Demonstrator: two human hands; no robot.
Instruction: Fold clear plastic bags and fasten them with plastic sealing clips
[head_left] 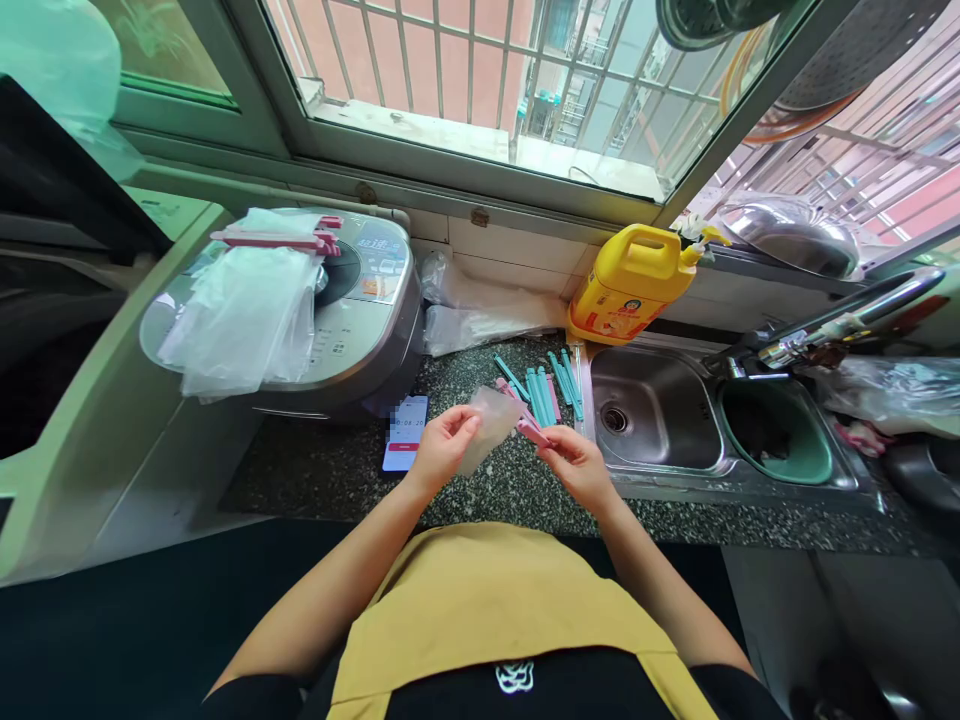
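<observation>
My left hand pinches the corner of a small clear plastic bag held above the dark speckled counter. My right hand grips a pink sealing clip against the bag's other edge. Just beyond the hands, several teal and pink clips lie loose on the counter beside the sink.
A grey rice cooker stands at left with clear bags and pink clips on its lid. A phone lies before it. A yellow detergent jug, a steel sink with a green basin, and more bags are behind.
</observation>
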